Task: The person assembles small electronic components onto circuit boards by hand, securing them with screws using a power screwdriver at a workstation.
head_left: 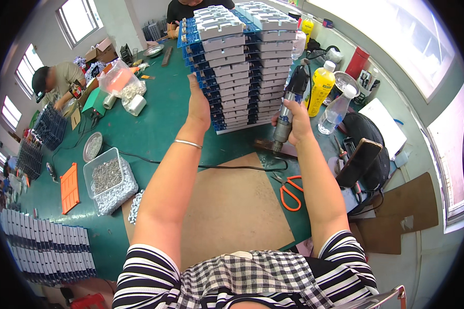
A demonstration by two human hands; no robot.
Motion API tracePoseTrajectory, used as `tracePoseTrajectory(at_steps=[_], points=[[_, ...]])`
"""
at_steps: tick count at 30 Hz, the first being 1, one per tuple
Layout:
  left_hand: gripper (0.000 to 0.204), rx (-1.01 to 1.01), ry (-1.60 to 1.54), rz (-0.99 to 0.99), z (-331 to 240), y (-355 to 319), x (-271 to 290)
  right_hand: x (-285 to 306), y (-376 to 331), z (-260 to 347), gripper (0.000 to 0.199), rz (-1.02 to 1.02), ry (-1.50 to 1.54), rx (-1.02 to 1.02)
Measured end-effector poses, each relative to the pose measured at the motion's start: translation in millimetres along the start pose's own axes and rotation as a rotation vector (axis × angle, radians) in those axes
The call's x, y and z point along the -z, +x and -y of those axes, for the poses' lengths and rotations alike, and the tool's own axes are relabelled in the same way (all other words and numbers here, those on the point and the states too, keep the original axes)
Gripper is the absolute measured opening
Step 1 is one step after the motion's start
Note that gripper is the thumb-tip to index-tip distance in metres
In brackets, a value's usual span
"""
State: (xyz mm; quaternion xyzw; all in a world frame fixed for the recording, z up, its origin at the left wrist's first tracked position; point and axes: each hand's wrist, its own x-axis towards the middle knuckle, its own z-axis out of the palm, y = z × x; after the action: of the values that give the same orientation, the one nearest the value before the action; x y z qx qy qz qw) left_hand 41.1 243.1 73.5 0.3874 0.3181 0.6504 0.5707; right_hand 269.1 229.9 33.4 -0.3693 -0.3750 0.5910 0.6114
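A tall stack of grey plastic housings with blue circuit boards (232, 77) rises in two columns at the back of the green table. My left hand (199, 105) lies flat against the stack's left side, thumb stretched upward; its other fingers are mostly hidden. At the stack's right front edge, my right hand (300, 123) is wrapped round an electric screwdriver (282, 133) with a silver body and black upper end. The screwdriver stands nearly upright, its lower end near a dark block on the table.
Orange-handled scissors (290, 198) lie beside a brown board (227, 206). Left are a tub of small metal parts (108, 175), an orange tray (69, 189) and more stacked boards (49, 244). Bottles (320, 87) and a phone (360, 162) stand right. Two people work beyond.
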Motion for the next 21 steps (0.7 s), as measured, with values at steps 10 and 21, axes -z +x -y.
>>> tracePoseTrajectory(at_steps=[10,21], points=[[0.075,-0.056,-0.012,-0.111,11,27,10,4,-10,-10,0.028,0.053,-0.024,0.009],[0.074,-0.185,0.342,0.062,26,-14,37,6,-14,-8,0.028,0.058,0.023,-0.057]])
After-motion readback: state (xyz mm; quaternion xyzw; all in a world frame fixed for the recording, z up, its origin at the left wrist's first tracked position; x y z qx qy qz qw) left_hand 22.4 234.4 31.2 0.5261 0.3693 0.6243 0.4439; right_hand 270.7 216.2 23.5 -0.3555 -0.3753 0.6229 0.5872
